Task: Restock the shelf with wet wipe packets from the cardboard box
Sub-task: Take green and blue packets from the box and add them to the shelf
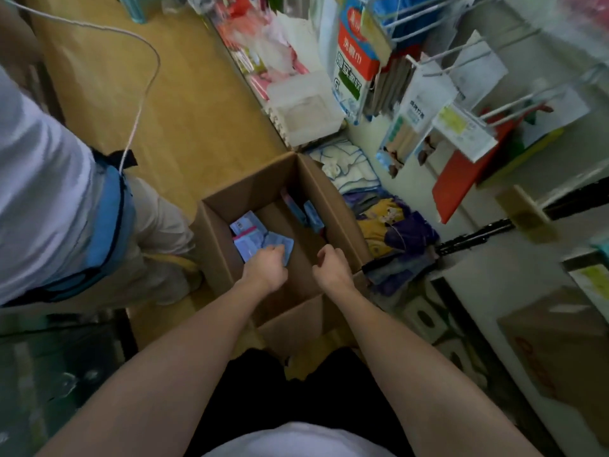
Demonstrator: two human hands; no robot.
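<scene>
Hands are reaching down into the open cardboard box [333, 199] on the floor: the left hand [265, 263] is gripping a blue wet wipe packet [278, 243] by the box's left wall, while the right hand [333, 263] is hanging loosely curled, holding nothing

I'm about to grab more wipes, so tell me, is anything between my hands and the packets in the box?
Nothing visible blocks them. The cardboard box is open with its flaps out, the left hand already touches the blue packets, and the right hand hangs over the bare box floor.
</scene>
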